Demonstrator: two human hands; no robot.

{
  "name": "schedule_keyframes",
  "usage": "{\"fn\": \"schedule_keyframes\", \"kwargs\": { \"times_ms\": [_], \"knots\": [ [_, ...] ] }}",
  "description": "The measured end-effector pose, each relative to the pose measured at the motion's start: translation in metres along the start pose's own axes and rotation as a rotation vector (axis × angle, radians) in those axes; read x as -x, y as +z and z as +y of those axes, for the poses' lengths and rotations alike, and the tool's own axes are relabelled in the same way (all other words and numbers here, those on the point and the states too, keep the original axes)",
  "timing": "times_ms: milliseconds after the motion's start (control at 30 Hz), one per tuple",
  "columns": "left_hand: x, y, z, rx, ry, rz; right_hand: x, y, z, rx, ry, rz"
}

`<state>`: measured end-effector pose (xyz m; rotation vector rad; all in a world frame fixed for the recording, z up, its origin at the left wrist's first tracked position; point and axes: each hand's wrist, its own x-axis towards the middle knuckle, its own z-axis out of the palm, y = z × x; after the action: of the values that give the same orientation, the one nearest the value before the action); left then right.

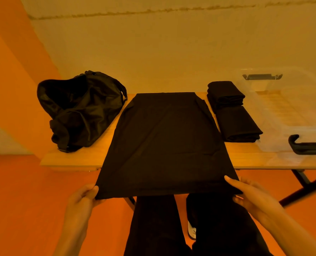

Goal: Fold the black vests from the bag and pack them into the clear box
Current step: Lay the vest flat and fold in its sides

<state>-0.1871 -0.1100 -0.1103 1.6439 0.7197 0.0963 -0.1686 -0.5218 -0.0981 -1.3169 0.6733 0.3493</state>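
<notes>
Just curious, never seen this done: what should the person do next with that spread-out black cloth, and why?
Probably fold the near edge away, over the far half. The left grip and right grip each pinch a near corner of the vest, which lies flat on the table, overhanging its near edge.

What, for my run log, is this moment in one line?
vest: spread on table | left hand: grips near-left corner | right hand: grips near-right corner | folded vests: beside clear box | bag: left end

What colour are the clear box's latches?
Black; the latches on the clear box show best in the head view.
</notes>
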Motion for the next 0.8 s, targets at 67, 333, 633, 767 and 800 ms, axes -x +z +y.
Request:
{"fn": "schedule_keyframes", "kwargs": {
  "times_ms": [67,333,633,767,800],
  "knots": [
    [0.001,0.0,-0.004,0.017,-0.018,0.0,0.001,-0.003,0.004,0.003,0.018,0.001],
    [0.01,0.029,-0.027,0.172,-0.065,-0.065,0.01,0.004,0.02,-0.031,-0.106,0.141],
    [0.024,0.022,-0.041,0.097,0.057,0.183,0.026,-0.01,0.036,0.106,-0.163,0.274],
    [0.032,0.024,-0.052,0.104,0.166,0.099,0.031,-0.007,0.041,0.138,-0.15,0.287],
    [0.032,0.021,-0.055,0.095,0.157,0.069,0.033,-0.005,0.041,0.115,-0.132,0.283]
  ]
}}
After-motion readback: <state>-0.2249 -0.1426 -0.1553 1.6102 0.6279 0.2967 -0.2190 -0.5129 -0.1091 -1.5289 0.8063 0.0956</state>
